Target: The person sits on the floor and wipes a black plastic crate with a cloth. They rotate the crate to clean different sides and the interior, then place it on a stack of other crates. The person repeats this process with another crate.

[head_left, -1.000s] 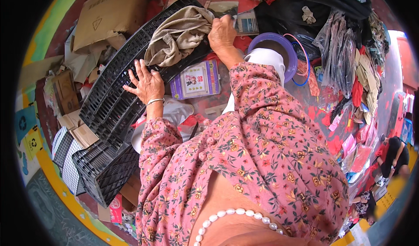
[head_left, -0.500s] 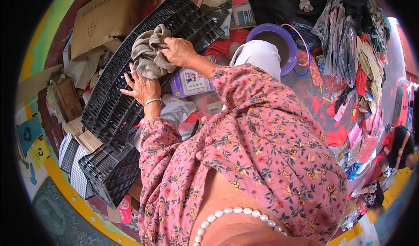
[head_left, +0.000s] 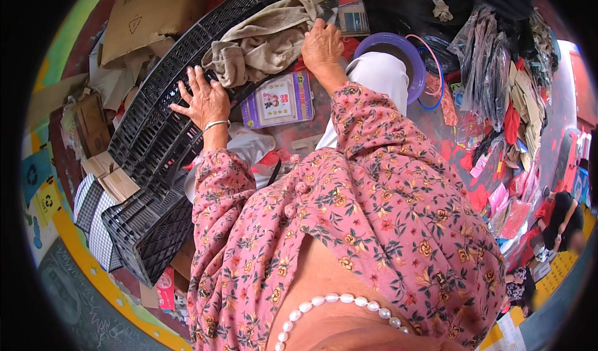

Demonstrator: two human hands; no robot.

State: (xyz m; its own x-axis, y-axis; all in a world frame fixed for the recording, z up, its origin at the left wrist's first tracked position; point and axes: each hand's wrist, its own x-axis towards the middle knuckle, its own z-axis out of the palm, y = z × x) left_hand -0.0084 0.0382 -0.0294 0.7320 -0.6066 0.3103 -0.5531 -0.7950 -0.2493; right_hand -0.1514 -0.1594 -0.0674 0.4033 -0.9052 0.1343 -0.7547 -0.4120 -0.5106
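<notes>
My left hand [head_left: 204,102] rests with its fingers spread on a long black plastic lattice rack [head_left: 146,130], a silvery bangle on that wrist. A crumpled grey-beige cloth [head_left: 258,55] lies across the rack's upper part and stretches toward my right hand [head_left: 322,47]. The right fingers are closed on the cloth's far right end. Between my forearms, below the cloth, lies a flat purple-edged case [head_left: 279,100] with a pale picture panel. Part of the rack's right side is hidden under the cloth.
Left stand a cardboard box [head_left: 149,14] and a black crate [head_left: 146,232]. A purple basin [head_left: 416,71] with dark water sits beyond my knee, a hoop [head_left: 440,71] beside it. Plastic-wrapped bundles [head_left: 486,64] hang at right. A co-worker [head_left: 560,217] bends at far right.
The bunched cloth has been spread out along the rack, as my right hand moved right with its end. My left hand has stayed on the rack, its fingers spread.
</notes>
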